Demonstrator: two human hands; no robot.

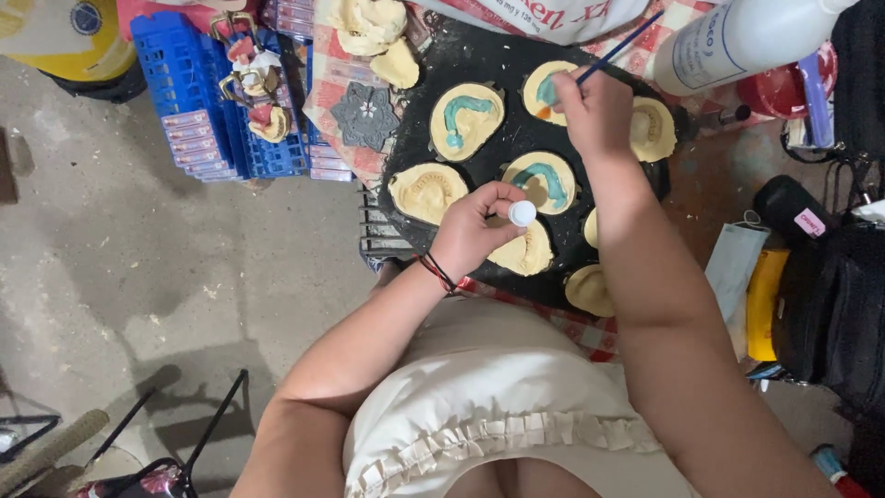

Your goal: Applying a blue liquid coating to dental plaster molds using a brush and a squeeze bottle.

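Head view: painting is the step in hand. Near the top centre of the frame the right hand point(599, 111) is closed in a pinch round a thin blue-handled brush point(619, 48), whose tip rests on a yellow dental cast point(546, 90) partly coated in teal. That cast sits at the upper edge of a dark round tray point(479, 51) with several other yellow casts; two of them, one to its left point(467, 120) and one below it point(541, 180), already carry teal arches, while the cast at the tray's lower left point(426, 191) looks bare. In the middle of the frame the left hand point(475, 231) is curled shut on a small white-capped bottle point(522, 213), held just above the tray. Judging by the bare casts, the next move calls for reloading the brush and carrying a steady, light stroke along an uncoated arch. A blue crate point(198, 83) stands at the upper left.
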